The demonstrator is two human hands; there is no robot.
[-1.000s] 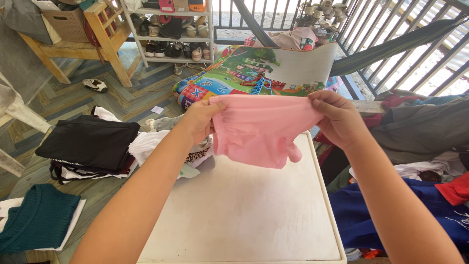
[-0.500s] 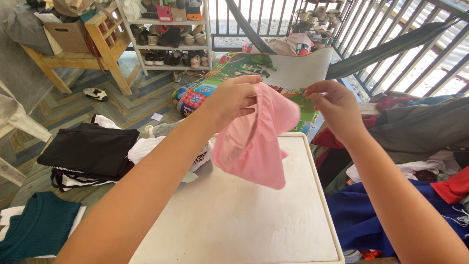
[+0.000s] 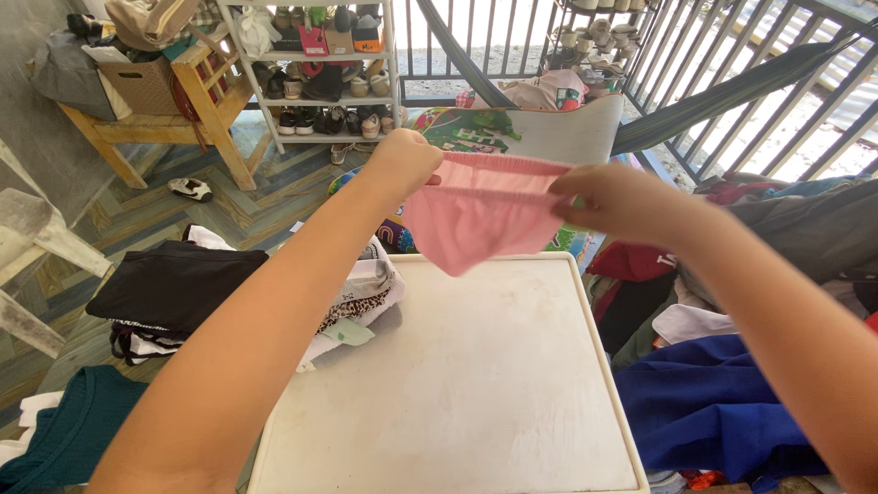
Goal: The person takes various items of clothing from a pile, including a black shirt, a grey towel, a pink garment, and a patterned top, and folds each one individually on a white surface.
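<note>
Two hands, left hand (image 3: 407, 163) and right hand (image 3: 608, 199), each pinch one pink garment (image 3: 480, 215) by its gathered waistband, stretched above one white table (image 3: 457, 393).

Sunlit railings (image 3: 732, 55), herringbone floor (image 3: 265, 187)

Pink garment (image 3: 480, 212), plain. Worktop (image 3: 457, 384) white (scuffed). Left: black stack (image 3: 174, 284), leopard-print piece (image 3: 352, 311), teal knit (image 3: 69, 430). Right: blue cloth (image 3: 704, 402).
</note>
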